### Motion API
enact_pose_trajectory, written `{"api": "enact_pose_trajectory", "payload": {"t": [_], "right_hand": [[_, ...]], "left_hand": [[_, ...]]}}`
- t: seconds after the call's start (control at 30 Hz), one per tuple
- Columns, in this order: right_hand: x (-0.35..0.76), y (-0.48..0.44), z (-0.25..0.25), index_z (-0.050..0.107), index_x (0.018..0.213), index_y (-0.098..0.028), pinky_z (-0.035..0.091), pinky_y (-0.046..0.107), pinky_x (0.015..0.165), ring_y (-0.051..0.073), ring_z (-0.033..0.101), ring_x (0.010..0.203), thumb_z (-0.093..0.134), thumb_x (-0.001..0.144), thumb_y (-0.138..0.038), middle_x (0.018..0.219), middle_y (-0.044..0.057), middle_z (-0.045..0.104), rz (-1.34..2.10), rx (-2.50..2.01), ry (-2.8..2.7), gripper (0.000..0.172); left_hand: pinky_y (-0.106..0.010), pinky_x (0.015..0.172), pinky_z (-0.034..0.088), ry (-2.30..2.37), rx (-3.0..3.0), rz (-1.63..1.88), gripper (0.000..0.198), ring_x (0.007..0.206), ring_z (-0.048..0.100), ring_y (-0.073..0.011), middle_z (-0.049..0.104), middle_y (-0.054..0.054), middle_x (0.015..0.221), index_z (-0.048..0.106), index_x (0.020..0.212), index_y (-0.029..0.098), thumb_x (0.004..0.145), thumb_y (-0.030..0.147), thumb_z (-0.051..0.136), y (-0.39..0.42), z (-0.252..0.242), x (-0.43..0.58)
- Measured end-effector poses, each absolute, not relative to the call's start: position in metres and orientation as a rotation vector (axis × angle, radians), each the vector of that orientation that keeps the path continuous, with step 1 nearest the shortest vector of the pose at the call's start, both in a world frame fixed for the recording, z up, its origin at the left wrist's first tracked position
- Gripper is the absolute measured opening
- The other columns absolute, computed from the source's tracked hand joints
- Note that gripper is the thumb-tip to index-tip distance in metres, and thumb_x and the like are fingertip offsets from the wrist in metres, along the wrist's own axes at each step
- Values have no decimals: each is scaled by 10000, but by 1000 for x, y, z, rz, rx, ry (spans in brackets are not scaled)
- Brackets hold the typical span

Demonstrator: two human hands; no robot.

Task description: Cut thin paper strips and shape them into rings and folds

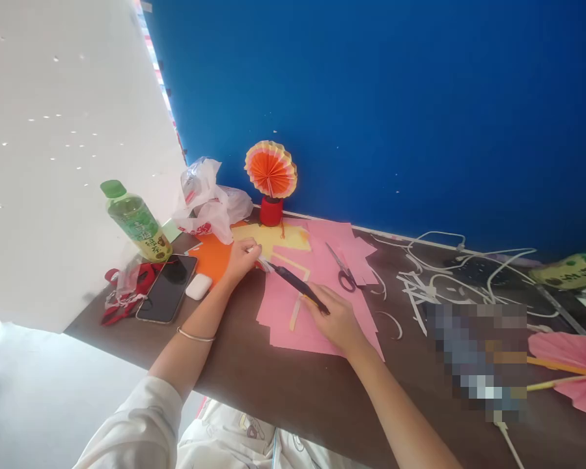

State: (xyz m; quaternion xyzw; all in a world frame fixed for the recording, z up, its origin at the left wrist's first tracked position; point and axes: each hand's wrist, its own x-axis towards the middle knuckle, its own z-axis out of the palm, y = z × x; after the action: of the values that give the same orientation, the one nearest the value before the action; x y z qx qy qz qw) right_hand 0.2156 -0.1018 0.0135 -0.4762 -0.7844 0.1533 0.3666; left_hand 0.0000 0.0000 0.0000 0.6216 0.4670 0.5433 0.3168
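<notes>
My left hand (241, 257) is closed in a pinch on one end of a dark stick-like tool (293, 281) with a pale wrapped tip, over the orange paper (213, 257). My right hand (336, 319) grips the other end of that tool, resting on the pink paper sheets (317, 306). A thin pale paper strip (295, 312) lies under the tool. Scissors (342, 268) lie on the pink sheets just beyond my right hand.
A paper fan on a red base (271, 179) stands against the blue wall. A green bottle (137, 221), a phone (168, 286), a white earbud case (198, 286), plastic bags (209, 202), white paper scraps and cables (449, 267), and a pink fan (576, 365) lie around the brown table (283, 384).
</notes>
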Motion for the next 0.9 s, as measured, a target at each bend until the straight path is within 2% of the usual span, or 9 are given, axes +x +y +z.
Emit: {"api": "enact_pose_trajectory", "payload": {"t": [0.33, 0.53, 0.73, 0.9], "right_hand": [[218, -101, 10, 594, 1056, -225, 502, 323, 682, 198, 616, 747, 448, 860, -352, 851, 68, 656, 383, -1235, -2010, 276], [218, -100, 7, 601, 1052, -230, 506, 333, 728, 206, 621, 798, 468, 850, -344, 908, 68, 658, 415, -1244, -1964, 268], [226, -96, 8, 628, 999, -213, 507, 330, 687, 199, 617, 733, 530, 811, -326, 861, 58, 668, 435, -1283, -1865, 241], [231, -96, 17, 655, 958, -199, 502, 307, 645, 215, 621, 754, 561, 783, -324, 856, 48, 676, 570, -1365, -1803, 235]], "left_hand": [[-238, 477, 239, 1251, 1514, 1455, 340, 465, 277, -73, 265, 40, 494, 246, 444, 178, 686, 216, 481, 2, -2, -3], [-235, 485, 258, 1270, 1464, 1486, 382, 463, 282, -75, 263, 47, 487, 246, 457, 183, 726, 264, 504, 4, -7, -1], [-231, 504, 296, 1251, 1491, 1401, 431, 483, 350, -85, 354, 36, 480, 358, 479, 173, 820, 425, 436, -3, -5, 6], [-236, 495, 296, 1247, 1808, 1183, 506, 453, 393, -88, 418, 22, 438, 420, 437, 160, 854, 444, 383, -11, -1, 2]]}}
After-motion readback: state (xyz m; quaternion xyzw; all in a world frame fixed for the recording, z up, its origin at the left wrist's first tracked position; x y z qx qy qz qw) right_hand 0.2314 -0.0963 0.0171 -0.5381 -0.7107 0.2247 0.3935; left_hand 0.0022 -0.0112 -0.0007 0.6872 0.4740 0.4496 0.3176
